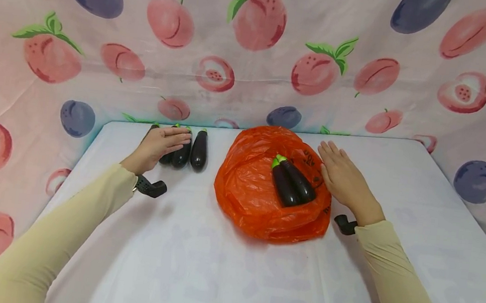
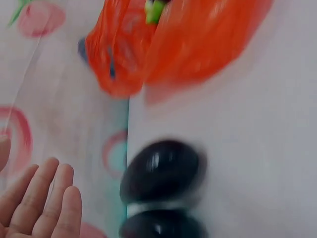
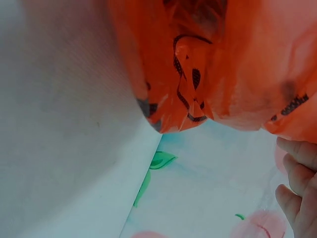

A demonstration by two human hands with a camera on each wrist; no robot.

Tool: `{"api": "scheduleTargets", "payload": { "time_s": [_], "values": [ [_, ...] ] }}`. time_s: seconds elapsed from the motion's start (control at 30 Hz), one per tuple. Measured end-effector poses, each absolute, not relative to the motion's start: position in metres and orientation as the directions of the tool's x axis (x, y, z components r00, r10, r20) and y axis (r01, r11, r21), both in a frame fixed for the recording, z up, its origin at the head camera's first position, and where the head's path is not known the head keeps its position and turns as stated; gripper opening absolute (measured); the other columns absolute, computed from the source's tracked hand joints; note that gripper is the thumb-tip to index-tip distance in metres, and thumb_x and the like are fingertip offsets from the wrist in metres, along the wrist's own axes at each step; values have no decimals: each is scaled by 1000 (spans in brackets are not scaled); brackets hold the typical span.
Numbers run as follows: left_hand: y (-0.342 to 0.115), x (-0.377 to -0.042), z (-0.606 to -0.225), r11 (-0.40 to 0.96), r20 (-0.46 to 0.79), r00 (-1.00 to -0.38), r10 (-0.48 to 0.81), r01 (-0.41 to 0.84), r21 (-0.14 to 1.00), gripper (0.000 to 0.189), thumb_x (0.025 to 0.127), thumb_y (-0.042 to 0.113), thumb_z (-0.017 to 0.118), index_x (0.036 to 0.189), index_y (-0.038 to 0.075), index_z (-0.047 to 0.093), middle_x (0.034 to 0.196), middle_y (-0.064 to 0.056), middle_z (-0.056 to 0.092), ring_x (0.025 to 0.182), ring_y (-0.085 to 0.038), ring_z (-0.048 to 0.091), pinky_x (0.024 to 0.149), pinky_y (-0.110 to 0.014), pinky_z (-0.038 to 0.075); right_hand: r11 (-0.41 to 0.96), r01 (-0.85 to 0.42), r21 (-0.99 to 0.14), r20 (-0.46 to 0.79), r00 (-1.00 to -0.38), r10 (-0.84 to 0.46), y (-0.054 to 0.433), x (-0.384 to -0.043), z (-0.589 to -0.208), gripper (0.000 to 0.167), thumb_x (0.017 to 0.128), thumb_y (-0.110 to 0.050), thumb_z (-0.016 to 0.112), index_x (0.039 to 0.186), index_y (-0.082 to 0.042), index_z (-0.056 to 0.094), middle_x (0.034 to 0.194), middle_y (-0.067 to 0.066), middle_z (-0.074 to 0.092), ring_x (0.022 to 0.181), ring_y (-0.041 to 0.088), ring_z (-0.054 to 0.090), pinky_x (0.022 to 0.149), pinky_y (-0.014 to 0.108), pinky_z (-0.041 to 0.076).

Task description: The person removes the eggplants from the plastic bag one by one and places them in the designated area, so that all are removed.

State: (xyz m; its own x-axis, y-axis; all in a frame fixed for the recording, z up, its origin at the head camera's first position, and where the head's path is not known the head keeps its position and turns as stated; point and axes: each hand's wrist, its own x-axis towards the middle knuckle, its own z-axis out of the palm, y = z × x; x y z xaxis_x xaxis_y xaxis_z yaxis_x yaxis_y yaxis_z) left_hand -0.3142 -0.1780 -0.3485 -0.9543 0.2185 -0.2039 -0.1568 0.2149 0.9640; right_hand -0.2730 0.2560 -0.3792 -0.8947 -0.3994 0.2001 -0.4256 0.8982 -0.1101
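Note:
An orange-red plastic bag [image 1: 243, 187] lies spread on the white table, with two dark eggplants [image 1: 291, 182] on or in it, green caps toward the back. To the left, several more eggplants [image 1: 199, 151] are lined up side by side near the table's back edge. My left hand [image 1: 154, 146] hovers above that row, fingers straight, hiding part of it; nothing is in it. In the left wrist view, its fingers [image 2: 62, 198] are extended near blurred eggplants [image 2: 161, 171]. My right hand [image 1: 346, 180] is flat and straight-fingered by the bag's right rim; whether it touches is unclear.
The white table [image 1: 218, 280] ends at a back edge against a fruit-printed cloth [image 1: 222, 27]. A black wrist device [image 1: 151, 187] hangs under the left wrist, another black device [image 1: 345, 224] under the right.

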Motion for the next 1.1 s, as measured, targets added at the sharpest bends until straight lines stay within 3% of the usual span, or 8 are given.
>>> {"api": "scheduleTargets", "payload": {
  "time_s": [0.2,0.7,1.1],
  "values": [
    [-157,-307,-345,254,-215,-936,277,-145,956,47,99,15,47,142,0,38,145,-18,42,133,-27,43,113,-35,34,897,-434,-88,194,-890,-412,252,-274,-378,50,97,-13,44,141,9,33,148,26,32,140,40,25,116,55,20],
    [-114,-303,-337,343,-293,-907,303,-182,921,43,95,19,56,134,3,50,140,-13,50,128,-26,50,111,-37,38,898,-439,8,193,-881,-433,250,-271,-381,51,96,-15,46,140,9,35,147,26,34,140,40,27,116,55,20],
    [-75,-306,-350,330,-361,-862,356,-245,912,43,96,17,55,134,0,49,136,-16,53,125,-28,53,110,-38,39,881,-471,49,205,-858,-470,252,-268,-376,51,95,-14,47,139,10,36,146,26,35,138,41,29,115,56,22]
  ]
}}
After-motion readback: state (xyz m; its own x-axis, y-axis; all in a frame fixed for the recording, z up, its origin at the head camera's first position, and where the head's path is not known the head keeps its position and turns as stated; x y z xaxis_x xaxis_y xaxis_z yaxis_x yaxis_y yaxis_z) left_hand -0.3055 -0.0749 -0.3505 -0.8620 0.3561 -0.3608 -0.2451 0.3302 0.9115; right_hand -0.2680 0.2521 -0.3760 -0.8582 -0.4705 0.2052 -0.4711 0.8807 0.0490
